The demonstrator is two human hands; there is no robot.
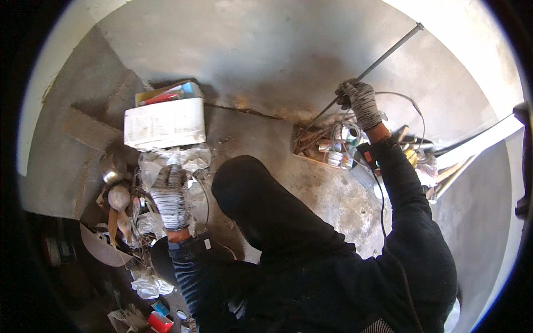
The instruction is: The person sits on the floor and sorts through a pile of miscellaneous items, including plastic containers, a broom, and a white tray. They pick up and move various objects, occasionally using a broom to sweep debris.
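My right hand (361,102), in a striped knit glove, grips a long thin metal rod (390,52). The rod slants, its small wider head at the upper right. Its lower end reaches a shallow box (316,161) of cans, coiled wire and scraps by the wall. My left hand (170,202), gloved alike, is over crumpled clear plastic bags (193,155). Whether its fingers hold any plastic is hidden. Just beyond them is a white box (164,124) with red and blue packages (166,96) on or behind it.
Loose clutter, including a gourd-shaped object (119,198), lies left of my left arm. A red carton (160,322) is at the lower left. Long white boards (479,145) lean at the right. Bare concrete walls (266,45) enclose the corner. A thin cable (378,187) runs along my right sleeve.
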